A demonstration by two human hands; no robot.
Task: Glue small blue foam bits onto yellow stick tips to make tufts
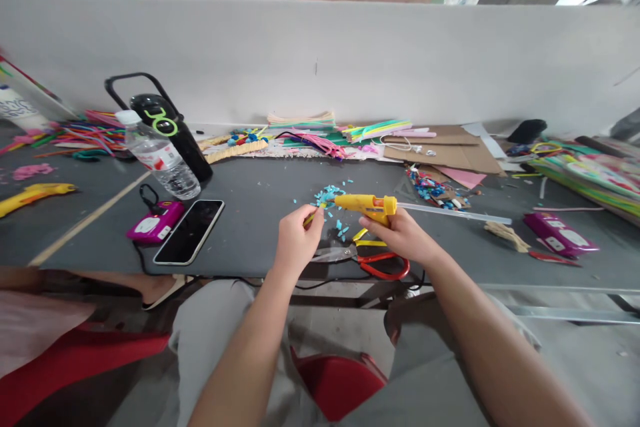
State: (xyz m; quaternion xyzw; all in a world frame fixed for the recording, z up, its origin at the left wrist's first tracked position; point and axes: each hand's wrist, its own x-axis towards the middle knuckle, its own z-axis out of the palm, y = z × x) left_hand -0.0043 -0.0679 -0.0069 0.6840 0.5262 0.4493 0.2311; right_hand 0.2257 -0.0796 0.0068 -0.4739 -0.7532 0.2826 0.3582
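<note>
My right hand [406,235] is wrapped round the handle of a yellow glue gun [364,203], its nozzle aimed left. A long clear glue stick [455,213] juts from the gun's back end. Close to the nozzle, my left hand [297,238] pinches a thin yellow strip [309,219]; its far end is too small to make out. Small light-blue pieces [327,193] lie scattered beneath and around the nozzle. Below the gun, scissors with red-orange handles [385,271] lie on the grey table [260,200], blades towards my left hand.
Left of my hands are a phone [190,232], a purple box with a cable [157,221], a water bottle [163,160] and a black flask [193,147]. Craft strips [320,140] and cardboard [450,147] line the low wall. Another purple box [560,235] lies right.
</note>
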